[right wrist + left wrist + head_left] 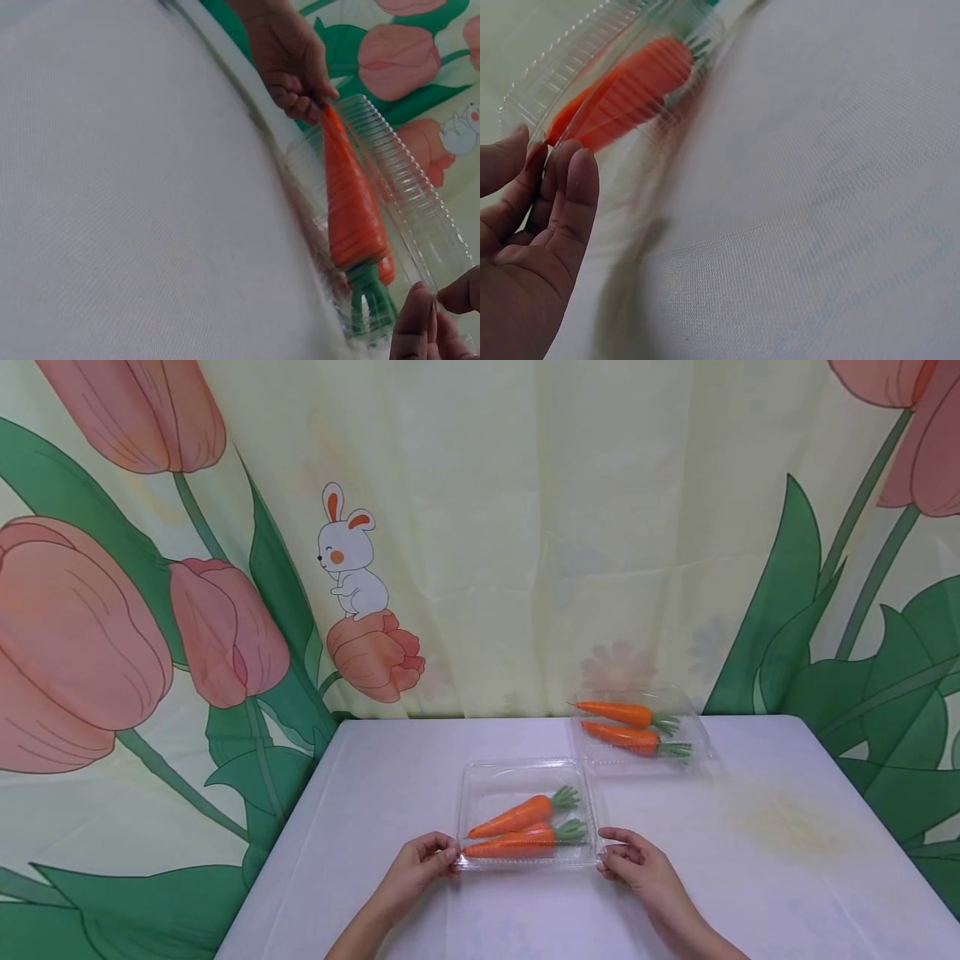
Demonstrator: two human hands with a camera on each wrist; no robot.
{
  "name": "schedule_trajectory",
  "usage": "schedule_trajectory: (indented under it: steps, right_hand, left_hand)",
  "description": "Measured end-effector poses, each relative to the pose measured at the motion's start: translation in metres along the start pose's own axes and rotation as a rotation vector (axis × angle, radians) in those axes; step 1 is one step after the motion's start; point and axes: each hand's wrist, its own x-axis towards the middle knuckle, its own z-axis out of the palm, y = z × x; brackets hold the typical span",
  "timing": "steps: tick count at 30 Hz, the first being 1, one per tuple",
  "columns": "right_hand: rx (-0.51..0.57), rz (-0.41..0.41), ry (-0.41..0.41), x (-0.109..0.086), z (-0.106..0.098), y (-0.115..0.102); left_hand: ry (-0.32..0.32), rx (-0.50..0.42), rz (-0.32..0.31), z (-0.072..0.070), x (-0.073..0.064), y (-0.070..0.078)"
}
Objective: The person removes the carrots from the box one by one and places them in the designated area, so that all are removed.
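The left hand point(423, 862) is curled in at the near left corner of a clear, square plastic box with a ribbed rim point(480, 777); the thin edge is pinched between thumb and bent fingertips, with almost no gap left. By the right hand point(637, 864), the near right corner is pinched in the same way. The box is held towards the near side of a table covered in white cloth point(360, 810); whether its base is touching the cloth cannot be told. Inside, two orange, tapering carrots with green tops point(517, 845) are laid side by side, the tips pointed left. Farther back and to the right, a second clear plastic box point(637, 766) is seen, with two more orange carrots point(618, 737) in it.

For this step, the corners are probably best pressed evenly and together, with the box held level so that the carrots are not rolled to one side. Too hard a squeeze could buckle the thin rim, so light pressure is advised
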Motion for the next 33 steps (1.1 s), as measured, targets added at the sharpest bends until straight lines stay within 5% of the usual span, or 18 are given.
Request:
schedule_trajectory:
  steps: [28,33]
  right_hand:
    - [-0.157,0.006,0.086,-0.0035,0.0015,0.0053]
    - [-0.261,-0.026,0.090,-0.0048,0.0020,0.0072]
  left_hand:
    - [0.003,-0.033,-0.028,-0.0046,0.0026,-0.0020]
    - [-0.005,-0.041,-0.030,-0.0046,0.0031,-0.0026]
